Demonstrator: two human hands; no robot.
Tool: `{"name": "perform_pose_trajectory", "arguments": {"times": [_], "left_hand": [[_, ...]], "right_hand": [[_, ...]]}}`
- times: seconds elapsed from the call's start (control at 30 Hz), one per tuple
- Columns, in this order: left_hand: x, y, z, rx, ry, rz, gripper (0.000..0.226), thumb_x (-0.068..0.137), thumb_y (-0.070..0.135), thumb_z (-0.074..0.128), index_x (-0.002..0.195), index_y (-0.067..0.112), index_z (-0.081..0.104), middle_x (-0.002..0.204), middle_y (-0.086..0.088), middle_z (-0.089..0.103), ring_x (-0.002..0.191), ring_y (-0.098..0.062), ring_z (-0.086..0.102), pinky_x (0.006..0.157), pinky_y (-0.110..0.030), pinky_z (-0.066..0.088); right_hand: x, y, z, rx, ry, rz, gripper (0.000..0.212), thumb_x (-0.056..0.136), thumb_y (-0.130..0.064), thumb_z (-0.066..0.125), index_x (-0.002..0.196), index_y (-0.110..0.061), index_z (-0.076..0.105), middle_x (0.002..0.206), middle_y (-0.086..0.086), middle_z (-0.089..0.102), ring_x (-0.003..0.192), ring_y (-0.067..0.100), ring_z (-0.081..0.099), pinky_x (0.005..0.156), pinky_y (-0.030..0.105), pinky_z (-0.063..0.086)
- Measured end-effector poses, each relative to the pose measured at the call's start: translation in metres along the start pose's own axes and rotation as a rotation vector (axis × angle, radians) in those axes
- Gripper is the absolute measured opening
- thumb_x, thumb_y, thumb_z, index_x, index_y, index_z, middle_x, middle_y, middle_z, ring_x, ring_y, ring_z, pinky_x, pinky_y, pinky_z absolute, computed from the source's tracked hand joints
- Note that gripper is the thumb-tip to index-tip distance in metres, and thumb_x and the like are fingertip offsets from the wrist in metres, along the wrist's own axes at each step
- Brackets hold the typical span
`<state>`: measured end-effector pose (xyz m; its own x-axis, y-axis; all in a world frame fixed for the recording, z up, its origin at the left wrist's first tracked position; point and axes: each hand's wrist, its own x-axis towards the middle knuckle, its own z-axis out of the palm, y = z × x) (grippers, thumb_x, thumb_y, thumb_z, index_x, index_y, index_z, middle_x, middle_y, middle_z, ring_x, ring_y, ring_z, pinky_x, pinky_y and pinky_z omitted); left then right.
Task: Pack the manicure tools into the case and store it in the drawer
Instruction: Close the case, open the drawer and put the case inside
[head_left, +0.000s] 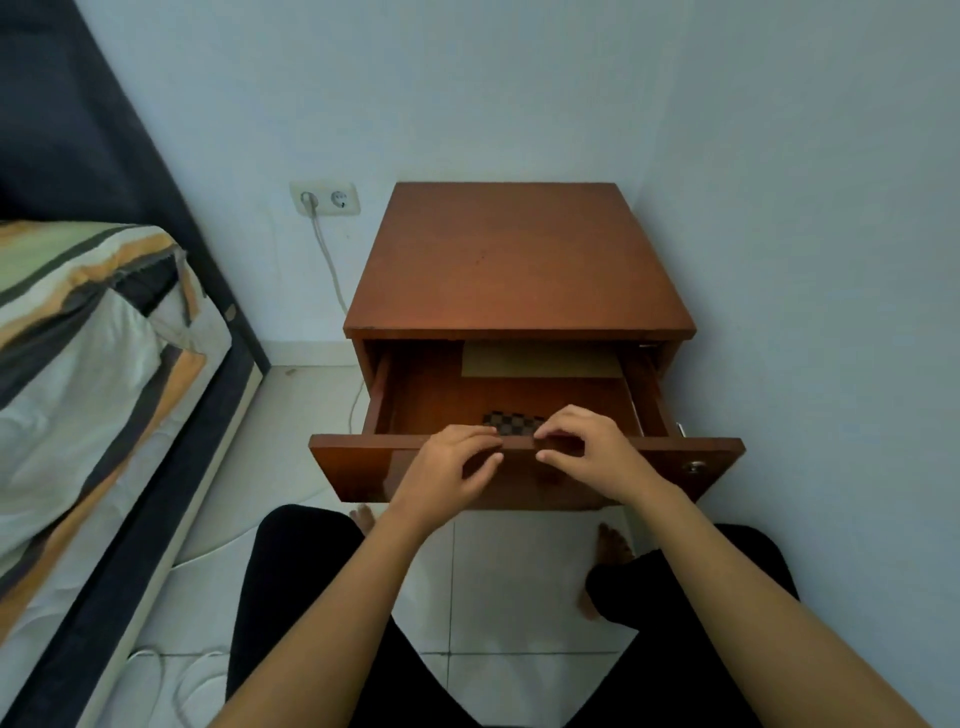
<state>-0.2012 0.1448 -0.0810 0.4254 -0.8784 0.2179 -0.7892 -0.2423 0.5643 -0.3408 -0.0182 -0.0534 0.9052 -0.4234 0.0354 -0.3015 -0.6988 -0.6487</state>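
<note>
Two hands meet at the middle of the frame, over the top edge of the pulled-out drawer front (358, 460). Your left hand (449, 470) has its fingers curled loosely over that edge, thumb below on the front panel; your right hand (584, 452) mirrors it, fingertips bent down toward the rim. Whether either hand is actually pinching anything, you cannot tell, since the fingertips hide the contact.

Just behind your fingers, inside the drawer (441, 400), lies the checkered case (511, 422). Only its far strip shows; the near part is covered by both hands and by the drawer front. It sits at the front centre of the drawer floor, with bare wood open to its left and behind it. A flat tan sheet (540, 359) lies at the back right of the drawer, partly tucked under the tabletop (519, 260) of the nightstand, well apart from the case.

Room is tight on the right: the drawer front reaches nearly to the wall (805, 260), and a small metal knob (695, 466) sits at that end. On the left, open floor (291, 415) separates the nightstand from the bed (93, 364) along the left of the frame. In the upper left a socket (324, 198) holds a plug, its cable (328, 260) dropping behind the nightstand.

Your dark-clad legs fill the bottom, with toes showing beneath the drawer.
</note>
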Motion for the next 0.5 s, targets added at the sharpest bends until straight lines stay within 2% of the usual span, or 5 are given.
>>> {"name": "perform_pose_trajectory", "arguments": {"times": [0.13,0.27,0.37,0.5], "left_hand": [[-0.005,-0.002,0.0,0.083,0.065,0.045,0.032,0.089,0.019,0.06,0.121,0.018,0.063,0.128,0.001,0.061,0.123,-0.011,0.053,0.109,-0.025,0.035],[0.006,-0.004,-0.003,0.133,0.105,0.074,0.029,0.086,0.011,0.064,0.113,0.017,0.068,0.12,0.0,0.067,0.115,-0.013,0.06,0.102,-0.024,0.04],[0.019,-0.011,0.003,0.148,0.136,0.051,0.03,0.083,0.006,0.066,0.111,0.015,0.069,0.117,-0.003,0.068,0.111,-0.018,0.063,0.101,-0.033,0.045],[0.045,-0.022,0.014,0.149,0.21,0.01,0.032,0.079,0.002,0.069,0.109,0.014,0.07,0.114,-0.004,0.069,0.109,-0.021,0.065,0.099,-0.032,0.038]], "right_hand": [[-0.009,0.004,0.006,-0.062,0.165,0.011,0.016,0.082,-0.012,0.068,0.097,-0.016,0.071,0.099,-0.004,0.062,0.096,0.011,0.058,0.091,0.027,0.048],[-0.003,0.003,0.008,-0.098,0.187,0.009,0.017,0.083,-0.012,0.066,0.099,-0.014,0.072,0.102,0.0,0.066,0.097,0.015,0.06,0.089,0.032,0.052],[0.009,0.006,0.008,-0.115,0.217,0.014,0.018,0.084,-0.011,0.065,0.101,-0.012,0.071,0.103,0.002,0.067,0.098,0.015,0.059,0.088,0.032,0.052],[0.034,0.014,0.011,-0.114,0.301,0.022,0.018,0.086,-0.009,0.061,0.101,-0.01,0.071,0.101,0.003,0.066,0.096,0.016,0.058,0.083,0.029,0.052]]}}
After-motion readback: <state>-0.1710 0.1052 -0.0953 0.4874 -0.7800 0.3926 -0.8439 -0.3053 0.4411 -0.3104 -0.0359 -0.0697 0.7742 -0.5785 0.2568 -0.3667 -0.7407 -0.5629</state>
